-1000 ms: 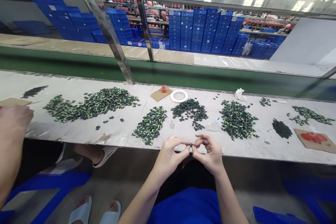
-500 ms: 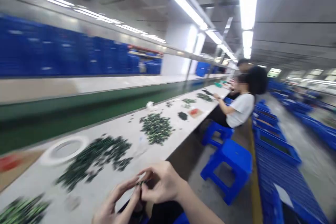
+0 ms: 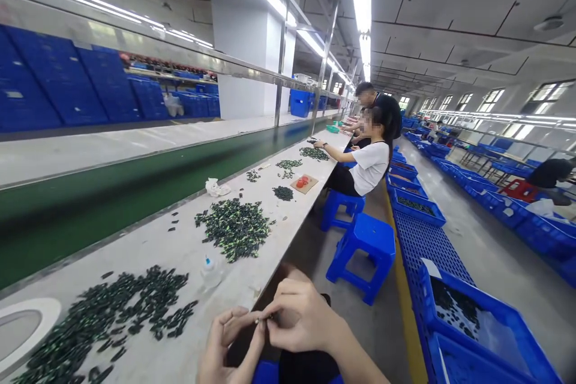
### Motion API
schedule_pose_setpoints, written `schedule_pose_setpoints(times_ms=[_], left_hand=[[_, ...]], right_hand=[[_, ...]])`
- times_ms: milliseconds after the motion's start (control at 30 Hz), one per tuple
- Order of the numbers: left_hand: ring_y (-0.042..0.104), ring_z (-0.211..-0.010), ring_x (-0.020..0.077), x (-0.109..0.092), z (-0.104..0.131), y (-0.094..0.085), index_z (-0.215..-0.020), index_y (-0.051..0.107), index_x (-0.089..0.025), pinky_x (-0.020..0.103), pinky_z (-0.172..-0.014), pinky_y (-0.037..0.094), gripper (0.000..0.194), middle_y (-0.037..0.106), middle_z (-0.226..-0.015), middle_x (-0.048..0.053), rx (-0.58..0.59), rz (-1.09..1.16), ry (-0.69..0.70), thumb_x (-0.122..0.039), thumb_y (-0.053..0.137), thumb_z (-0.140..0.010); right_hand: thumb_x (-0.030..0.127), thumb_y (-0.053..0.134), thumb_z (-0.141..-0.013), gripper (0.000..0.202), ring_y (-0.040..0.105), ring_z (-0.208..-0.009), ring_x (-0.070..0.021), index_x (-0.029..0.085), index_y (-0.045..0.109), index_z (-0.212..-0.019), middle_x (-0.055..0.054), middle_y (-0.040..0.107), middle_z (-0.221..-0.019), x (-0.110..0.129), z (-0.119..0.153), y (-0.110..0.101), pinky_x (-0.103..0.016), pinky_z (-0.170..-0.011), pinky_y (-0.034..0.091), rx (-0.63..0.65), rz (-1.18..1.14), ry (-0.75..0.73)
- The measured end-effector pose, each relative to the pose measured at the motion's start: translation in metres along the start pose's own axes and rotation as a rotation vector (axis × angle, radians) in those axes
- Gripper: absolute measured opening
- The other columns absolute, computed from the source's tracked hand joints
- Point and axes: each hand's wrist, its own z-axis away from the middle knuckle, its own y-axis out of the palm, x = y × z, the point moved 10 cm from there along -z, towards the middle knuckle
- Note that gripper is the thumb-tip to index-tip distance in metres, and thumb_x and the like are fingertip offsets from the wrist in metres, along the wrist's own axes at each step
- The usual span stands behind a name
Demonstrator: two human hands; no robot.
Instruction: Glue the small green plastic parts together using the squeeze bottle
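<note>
My left hand (image 3: 234,345) and my right hand (image 3: 303,318) meet at the fingertips in front of the table edge. Between them they pinch a small dark piece (image 3: 260,320), mostly hidden by the fingers; its exact kind I cannot make out. To the left on the white table (image 3: 157,246) lies a spread heap of small dark green pieces (image 3: 148,300). Beyond it is a heap of black and bright green pieces (image 3: 236,228). A small clear bottle with a blue tip (image 3: 210,272) stands between the heaps, close to my left hand.
A white ring-shaped object (image 3: 47,318) lies at the left edge. Crumpled white tissue (image 3: 216,187) and red pieces on a brown board (image 3: 305,183) are farther along. A green conveyor belt (image 3: 112,210) runs behind. Blue stools (image 3: 366,246), a seated co-worker (image 3: 371,159) and blue crates (image 3: 490,318) are right.
The view has swung to the right and is sharper, so the heaps sit farther left. Both hands still pinch the small piece together, now appearing slightly farther right in the picture.
</note>
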Motion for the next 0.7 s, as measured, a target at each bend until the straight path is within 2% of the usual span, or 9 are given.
schedule_pose_setpoints(times_ms=[100, 167, 267, 333, 400, 467, 567, 633, 700], left_hand=[[0.070, -0.093, 0.0259, 0.002, -0.007, 0.009, -0.102, 0.049, -0.024, 0.044, -0.090, 0.056, 0.037, 0.073, -0.088, 0.005, 0.053, -0.016, 0.028, -0.048, 0.063, -0.078], [0.068, -0.100, 0.0245, 0.003, -0.008, 0.007, -0.108, 0.049, -0.023, 0.043, -0.093, 0.054, 0.032, 0.072, -0.096, 0.007, -0.021, -0.043, 0.011, -0.041, 0.059, -0.083], [0.067, -0.097, 0.0220, 0.001, -0.001, 0.006, -0.108, 0.050, -0.022, 0.039, -0.088, 0.055, 0.026, 0.069, -0.097, 0.007, -0.112, -0.087, 0.054, -0.030, 0.059, -0.085], [0.067, -0.089, 0.0196, 0.000, 0.004, 0.013, -0.106, 0.051, -0.022, 0.036, -0.084, 0.055, 0.022, 0.068, -0.091, 0.006, -0.101, -0.098, 0.121, -0.024, 0.058, -0.085], [0.067, -0.081, 0.0184, 0.003, 0.008, 0.027, -0.102, 0.053, -0.022, 0.034, -0.077, 0.055, 0.016, 0.068, -0.083, 0.005, -0.015, -0.108, 0.177, -0.019, 0.056, -0.086], [0.066, -0.074, 0.0181, 0.009, 0.011, 0.048, -0.099, 0.055, -0.021, 0.032, -0.071, 0.055, 0.014, 0.068, -0.077, 0.004, 0.137, -0.138, 0.220, -0.016, 0.055, -0.086], [0.066, -0.072, 0.0183, 0.032, 0.013, 0.084, -0.099, 0.059, -0.021, 0.031, -0.068, 0.054, 0.017, 0.069, -0.076, 0.004, 0.374, -0.215, 0.198, -0.013, 0.054, -0.084], [0.068, -0.077, 0.0192, 0.060, 0.014, 0.104, -0.099, 0.061, -0.021, 0.032, -0.073, 0.054, 0.017, 0.070, -0.080, 0.004, 0.492, -0.272, 0.107, -0.014, 0.054, -0.085], [0.068, -0.083, 0.0203, 0.094, 0.018, 0.123, -0.098, 0.062, -0.020, 0.034, -0.079, 0.053, 0.016, 0.071, -0.083, 0.005, 0.596, -0.340, 0.011, -0.017, 0.052, -0.086]], right_hand=[[0.014, 0.058, -0.072, 0.015, 0.059, -0.060, -0.0127, 0.024, 0.069, -0.073, 0.000, 0.062, -0.065, -0.019, -0.004, -0.009, -0.021, -0.054, 0.048, -0.014, -0.033, 0.077], [0.013, 0.059, -0.073, 0.017, 0.059, -0.060, -0.0128, 0.025, 0.070, -0.076, 0.001, 0.062, -0.065, -0.043, -0.006, -0.018, -0.022, -0.055, 0.048, -0.067, -0.022, 0.151], [0.016, 0.060, -0.075, 0.010, 0.059, -0.059, -0.0136, 0.022, 0.068, -0.075, 0.000, 0.061, -0.065, -0.096, -0.011, -0.036, -0.025, -0.058, 0.049, -0.279, -0.015, 0.305], [0.021, 0.061, -0.076, 0.006, 0.059, -0.060, -0.0142, 0.021, 0.067, -0.074, 0.000, 0.062, -0.066, -0.130, -0.020, -0.036, -0.027, -0.060, 0.050, -0.432, -0.080, 0.379], [0.025, 0.063, -0.076, 0.007, 0.060, -0.060, -0.0142, 0.019, 0.066, -0.074, -0.001, 0.063, -0.068, -0.155, -0.041, -0.020, -0.028, -0.061, 0.052, -0.460, -0.174, 0.424], [0.030, 0.063, -0.077, 0.012, 0.064, -0.066, -0.0157, 0.019, 0.068, -0.079, -0.003, 0.067, -0.075, -0.169, -0.068, 0.001, -0.030, -0.065, 0.055, -0.405, -0.279, 0.435], [0.035, 0.066, -0.077, 0.026, 0.063, -0.101, -0.0206, 0.020, 0.069, -0.098, -0.009, 0.066, -0.109, -0.176, -0.090, 0.001, -0.032, -0.082, 0.055, -0.393, -0.208, 0.377], [0.033, 0.064, -0.080, 0.030, 0.057, -0.114, -0.0216, 0.022, 0.066, -0.108, -0.009, 0.061, -0.120, -0.194, -0.073, -0.019, -0.034, -0.089, 0.052, -0.472, -0.134, 0.389], [0.033, 0.059, -0.084, 0.032, 0.055, -0.116, -0.0223, 0.023, 0.062, -0.115, -0.009, 0.059, -0.124, -0.232, -0.026, -0.042, -0.036, -0.091, 0.051, -0.554, -0.079, 0.505]])
